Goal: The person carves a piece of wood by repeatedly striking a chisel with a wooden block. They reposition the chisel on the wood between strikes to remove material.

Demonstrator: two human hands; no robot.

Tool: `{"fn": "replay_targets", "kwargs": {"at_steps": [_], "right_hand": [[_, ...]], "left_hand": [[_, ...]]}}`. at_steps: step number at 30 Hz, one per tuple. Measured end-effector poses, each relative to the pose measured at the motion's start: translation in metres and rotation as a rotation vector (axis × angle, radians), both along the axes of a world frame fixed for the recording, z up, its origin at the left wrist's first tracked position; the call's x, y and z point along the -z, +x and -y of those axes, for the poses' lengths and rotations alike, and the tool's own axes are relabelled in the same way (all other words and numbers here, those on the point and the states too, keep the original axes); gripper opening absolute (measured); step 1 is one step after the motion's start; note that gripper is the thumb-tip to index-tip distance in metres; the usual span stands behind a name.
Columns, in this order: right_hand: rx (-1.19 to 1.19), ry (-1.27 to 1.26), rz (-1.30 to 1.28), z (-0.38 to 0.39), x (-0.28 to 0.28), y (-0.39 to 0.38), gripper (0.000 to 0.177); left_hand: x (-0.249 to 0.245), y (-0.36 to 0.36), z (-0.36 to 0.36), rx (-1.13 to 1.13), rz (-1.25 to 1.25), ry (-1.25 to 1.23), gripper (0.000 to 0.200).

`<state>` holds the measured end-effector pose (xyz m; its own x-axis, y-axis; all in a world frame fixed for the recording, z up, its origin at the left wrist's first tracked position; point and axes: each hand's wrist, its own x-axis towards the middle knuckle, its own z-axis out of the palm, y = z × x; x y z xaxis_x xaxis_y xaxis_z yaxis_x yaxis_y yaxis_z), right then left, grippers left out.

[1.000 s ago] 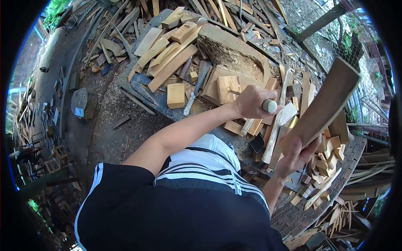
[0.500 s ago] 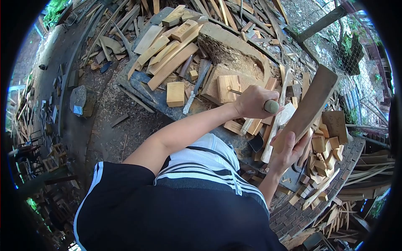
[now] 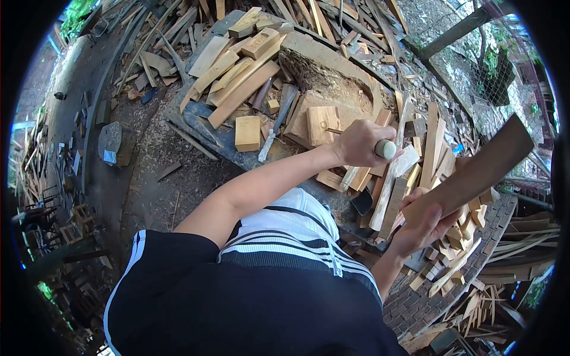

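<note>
My left hand point(image 3: 363, 143) is closed round a chisel, its round handle end point(image 3: 385, 149) towards the right. The thin metal blade point(image 3: 335, 130) reaches left to a small mark on the face of a pale wooden block point(image 3: 321, 123). The block rests against a larger, rough-hewn timber point(image 3: 356, 89). Lower right, my right hand point(image 3: 423, 228) grips the near end of a long, flat wooden club point(image 3: 475, 169). The club slants up and right, apart from the chisel handle. A second squared block point(image 3: 247, 133) lies left of the worked one.
Wood strips and a block with a slot point(image 3: 260, 44) lie at the bench's upper left. A metal tool point(image 3: 285, 107) lies by the timber. Offcuts point(image 3: 457, 231) are heaped at right, above brick paving point(image 3: 409, 308). A stump point(image 3: 116, 142) stands on the ground at left.
My right hand and the wooden club have swung right, and the club leans further over, away from the chisel handle. My left hand and the chisel have hardly moved.
</note>
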<state>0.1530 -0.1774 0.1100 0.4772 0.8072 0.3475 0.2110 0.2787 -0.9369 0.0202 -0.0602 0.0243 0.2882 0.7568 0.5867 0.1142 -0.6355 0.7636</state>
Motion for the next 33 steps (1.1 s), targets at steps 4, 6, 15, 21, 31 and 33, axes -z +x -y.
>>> {"fn": "replay_targets", "kwargs": {"at_steps": [4, 6, 15, 21, 31, 33], "right_hand": [[-0.011, 0.014, 0.009, -0.001, 0.001, 0.0, 0.058], [-0.05, -0.018, 0.037, -0.004, 0.0, -0.006, 0.057], [-0.048, -0.115, 0.041, -0.005, 0.018, -0.007, 0.055], [-0.043, -0.116, 0.006, -0.007, 0.014, -0.009, 0.056], [-0.074, -0.017, 0.064, -0.014, -0.007, -0.009, 0.06], [-0.048, 0.05, 0.011, -0.014, -0.01, -0.007, 0.063]], "left_hand": [[0.002, 0.003, 0.001, 0.015, 0.019, 0.038, 0.03], [0.001, 0.001, 0.001, 0.003, 0.011, 0.031, 0.03], [0.002, -0.002, -0.002, -0.014, -0.008, 0.004, 0.031], [0.003, -0.004, -0.001, -0.029, -0.013, 0.023, 0.031], [0.0, -0.006, 0.003, -0.05, 0.008, 0.01, 0.031], [0.001, -0.006, 0.004, -0.049, 0.013, 0.015, 0.031]]}}
